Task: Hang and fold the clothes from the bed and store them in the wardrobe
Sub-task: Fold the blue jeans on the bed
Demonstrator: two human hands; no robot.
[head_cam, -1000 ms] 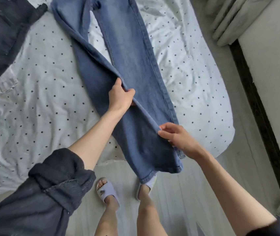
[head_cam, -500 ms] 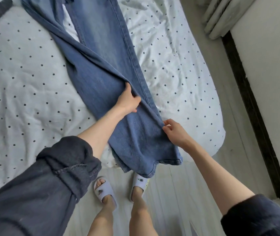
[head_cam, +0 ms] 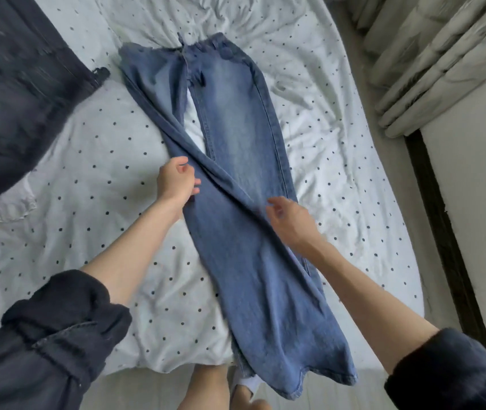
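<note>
Both hands are letting go of the blue jeans (head_cam: 236, 161), now lying with one leg crossed over the other on the dotted bed (head_cam: 88, 161). Left hand (head_cam: 176, 182) is resting loosely curled at the fold; right hand (head_cam: 290, 221) is hovering, fingers relaxed. Dark clothing (head_cam: 14, 84) is lying at left.

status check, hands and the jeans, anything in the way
Left hand on the folded leg's edge, grip unclear. Right hand open over the jeans. One leg crossed over the other, hems off the bed. Dark garment lies apart, upper left.
</note>
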